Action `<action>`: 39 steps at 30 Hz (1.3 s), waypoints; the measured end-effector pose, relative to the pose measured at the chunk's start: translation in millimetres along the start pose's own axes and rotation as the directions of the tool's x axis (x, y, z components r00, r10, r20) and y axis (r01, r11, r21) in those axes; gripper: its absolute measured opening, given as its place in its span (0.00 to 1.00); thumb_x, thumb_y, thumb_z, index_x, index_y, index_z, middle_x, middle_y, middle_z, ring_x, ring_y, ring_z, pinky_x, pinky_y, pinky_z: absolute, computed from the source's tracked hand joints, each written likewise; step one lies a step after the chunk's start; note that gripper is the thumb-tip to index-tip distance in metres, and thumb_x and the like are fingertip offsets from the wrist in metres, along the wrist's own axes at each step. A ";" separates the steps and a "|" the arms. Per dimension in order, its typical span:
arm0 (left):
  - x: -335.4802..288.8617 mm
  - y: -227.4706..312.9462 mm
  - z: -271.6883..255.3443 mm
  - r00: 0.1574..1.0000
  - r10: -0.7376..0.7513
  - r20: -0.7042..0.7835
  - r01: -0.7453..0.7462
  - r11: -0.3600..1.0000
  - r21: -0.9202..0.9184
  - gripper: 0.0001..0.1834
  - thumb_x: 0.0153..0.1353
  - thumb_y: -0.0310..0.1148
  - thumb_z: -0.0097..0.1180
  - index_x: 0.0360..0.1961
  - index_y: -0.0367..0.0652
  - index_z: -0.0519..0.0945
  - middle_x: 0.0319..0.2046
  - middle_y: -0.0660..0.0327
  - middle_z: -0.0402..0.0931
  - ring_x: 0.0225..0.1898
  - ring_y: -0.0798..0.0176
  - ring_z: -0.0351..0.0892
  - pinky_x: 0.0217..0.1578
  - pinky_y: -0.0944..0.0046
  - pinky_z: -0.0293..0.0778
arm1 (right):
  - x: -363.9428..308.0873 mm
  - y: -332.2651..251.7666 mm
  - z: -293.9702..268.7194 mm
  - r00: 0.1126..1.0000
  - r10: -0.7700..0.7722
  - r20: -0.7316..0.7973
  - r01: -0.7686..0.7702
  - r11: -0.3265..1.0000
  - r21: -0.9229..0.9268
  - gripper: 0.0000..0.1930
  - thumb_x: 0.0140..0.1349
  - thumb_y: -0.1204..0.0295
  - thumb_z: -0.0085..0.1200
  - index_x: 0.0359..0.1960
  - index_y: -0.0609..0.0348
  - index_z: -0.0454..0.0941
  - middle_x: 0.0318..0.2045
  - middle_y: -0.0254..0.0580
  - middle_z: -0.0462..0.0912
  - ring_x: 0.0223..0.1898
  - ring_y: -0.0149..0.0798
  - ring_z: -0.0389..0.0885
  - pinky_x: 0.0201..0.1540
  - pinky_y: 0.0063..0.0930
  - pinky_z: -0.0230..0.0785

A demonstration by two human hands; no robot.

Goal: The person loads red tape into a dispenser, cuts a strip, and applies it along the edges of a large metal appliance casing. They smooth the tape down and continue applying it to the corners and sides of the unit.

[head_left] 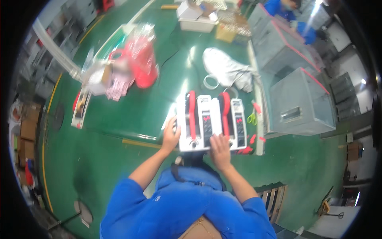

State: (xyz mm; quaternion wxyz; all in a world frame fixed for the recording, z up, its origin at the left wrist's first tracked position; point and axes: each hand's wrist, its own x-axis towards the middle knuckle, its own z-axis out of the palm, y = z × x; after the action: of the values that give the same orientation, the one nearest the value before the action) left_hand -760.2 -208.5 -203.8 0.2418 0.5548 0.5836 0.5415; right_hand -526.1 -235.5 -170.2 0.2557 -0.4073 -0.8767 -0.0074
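Observation:
Two white devices [206, 126] [238, 127] sit side by side at the table's near edge. Each has a long red handle along its left part and a black panel with red lit digits. My left hand [171, 134] is closed against the left side of the left device, its fingers curled at the edge. On the front part where the two devices meet lies my right hand [219, 148], fingers stretched flat over the white surface. The undersides of both devices are hidden.
On the green table [131, 115] stand a red pitcher [145, 65] with clear plastic, a white cloth [227, 65], a tape roll [211, 82] and green scissors [252, 118]. White bins [197, 24] lie far back. Grey cabinets [302, 105] are on the right, with a person [284, 12] beyond.

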 end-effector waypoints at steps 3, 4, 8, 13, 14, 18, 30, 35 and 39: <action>25.6 10.3 -8.7 0.999 0.040 -0.009 -0.039 0.998 0.045 0.26 0.51 0.26 0.54 0.54 0.37 0.67 0.51 0.49 0.65 0.53 0.51 0.66 0.52 0.60 0.63 | 7.7 -5.0 -14.4 0.993 -0.011 0.117 0.009 1.000 0.015 0.37 0.44 0.67 0.62 0.58 0.61 0.60 0.57 0.49 0.63 0.60 0.53 0.59 0.62 0.49 0.50; 46.1 12.2 -5.4 0.994 0.109 -0.019 -0.106 0.989 0.098 0.27 0.51 0.28 0.56 0.54 0.38 0.67 0.51 0.48 0.64 0.54 0.48 0.64 0.53 0.57 0.62 | 15.3 -2.6 -22.9 0.996 -0.028 0.082 0.022 0.997 0.074 0.37 0.44 0.65 0.62 0.57 0.61 0.60 0.57 0.50 0.63 0.60 0.54 0.59 0.61 0.50 0.50; 101.0 27.8 10.7 0.940 0.291 0.179 -0.335 0.891 0.308 0.30 0.51 0.39 0.58 0.55 0.38 0.66 0.52 0.46 0.64 0.55 0.46 0.63 0.56 0.54 0.58 | 42.6 0.8 -46.7 0.996 -0.081 0.039 0.070 0.970 0.232 0.33 0.49 0.64 0.60 0.56 0.62 0.62 0.56 0.52 0.64 0.59 0.56 0.60 0.60 0.50 0.51; 135.4 12.1 45.2 0.860 0.182 0.476 -0.440 0.736 0.515 0.34 0.56 0.53 0.49 0.56 0.39 0.65 0.49 0.44 0.67 0.55 0.46 0.64 0.57 0.53 0.55 | 90.0 26.6 -39.3 0.999 -0.036 0.022 0.033 0.991 0.127 0.28 0.49 0.67 0.58 0.52 0.63 0.64 0.55 0.52 0.64 0.59 0.56 0.59 0.59 0.45 0.54; 138.1 13.9 48.5 0.863 0.088 0.498 -0.383 0.756 0.530 0.34 0.56 0.53 0.47 0.56 0.39 0.66 0.47 0.44 0.69 0.54 0.47 0.65 0.57 0.52 0.56 | 95.1 29.9 -37.1 0.999 -0.018 0.031 0.014 0.991 0.130 0.27 0.49 0.68 0.58 0.52 0.63 0.65 0.54 0.52 0.64 0.59 0.55 0.59 0.59 0.45 0.54; 149.3 9.7 56.4 0.839 -0.108 0.533 -0.263 0.777 0.572 0.28 0.58 0.51 0.42 0.51 0.39 0.71 0.40 0.45 0.74 0.48 0.48 0.71 0.53 0.51 0.61 | 103.4 43.4 -22.9 0.999 0.021 0.036 -0.026 0.988 0.152 0.25 0.50 0.68 0.58 0.49 0.62 0.67 0.53 0.51 0.65 0.59 0.55 0.59 0.59 0.43 0.55; 206.9 -60.7 71.2 0.514 -0.317 0.797 -0.041 0.919 0.392 0.19 0.52 0.40 0.43 0.34 0.38 0.81 0.34 0.46 0.78 0.38 0.49 0.78 0.40 0.54 0.71 | 107.2 57.3 -16.3 0.999 0.047 0.026 -0.051 0.982 0.182 0.22 0.50 0.70 0.57 0.47 0.63 0.68 0.51 0.51 0.67 0.58 0.54 0.60 0.59 0.42 0.55; 200.1 -17.0 58.5 0.788 -0.318 0.528 0.204 0.943 0.263 0.25 0.61 0.48 0.42 0.36 0.35 0.79 0.32 0.49 0.79 0.38 0.54 0.78 0.42 0.62 0.70 | 103.4 69.8 -27.5 0.994 0.104 0.027 -0.108 0.973 0.203 0.22 0.49 0.71 0.57 0.47 0.63 0.69 0.51 0.50 0.67 0.59 0.52 0.60 0.59 0.42 0.55; 169.2 4.9 39.5 0.851 -0.032 0.523 -0.078 0.979 0.188 0.21 0.60 0.47 0.45 0.32 0.37 0.78 0.34 0.49 0.78 0.38 0.50 0.77 0.40 0.58 0.70 | 103.3 75.3 -24.5 0.994 0.110 0.025 -0.113 0.965 0.238 0.22 0.49 0.72 0.56 0.47 0.63 0.69 0.51 0.51 0.68 0.58 0.53 0.61 0.59 0.42 0.55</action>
State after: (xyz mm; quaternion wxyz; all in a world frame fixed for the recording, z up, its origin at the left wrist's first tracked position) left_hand -768.7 -41.3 -157.1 0.3274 0.7098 0.5408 0.3108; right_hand -516.7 -117.2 -116.7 0.2977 -0.4224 -0.8484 0.1149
